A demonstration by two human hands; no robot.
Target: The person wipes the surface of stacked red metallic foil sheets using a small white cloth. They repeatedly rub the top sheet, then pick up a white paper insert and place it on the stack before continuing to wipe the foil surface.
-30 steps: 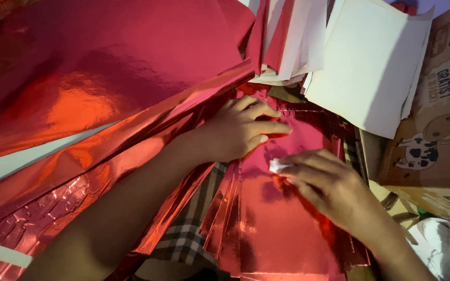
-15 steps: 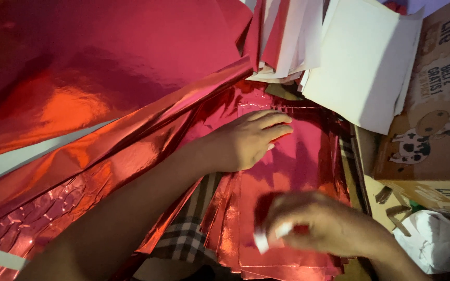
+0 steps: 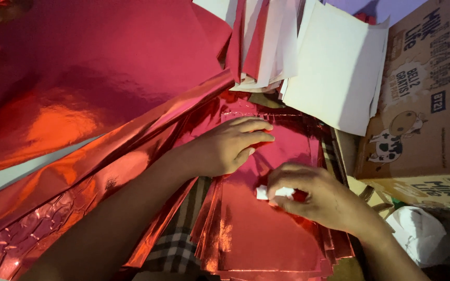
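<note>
Right now, both hands press the red foil stack (image 3: 266,229), left hand (image 3: 230,145) flat, right hand (image 3: 313,198) pinching.

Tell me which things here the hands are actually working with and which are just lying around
In use:
left hand pressing flat on the stack of red foil sheets
right hand pinching a small white piece over the stack

Lying about:
large red foil sheet
white paper sheets
cardboard box
crumpled white paper

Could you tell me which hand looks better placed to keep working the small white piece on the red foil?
Right. The right hand already pinches the white piece; the left hand lies flat on the red foil.
</note>
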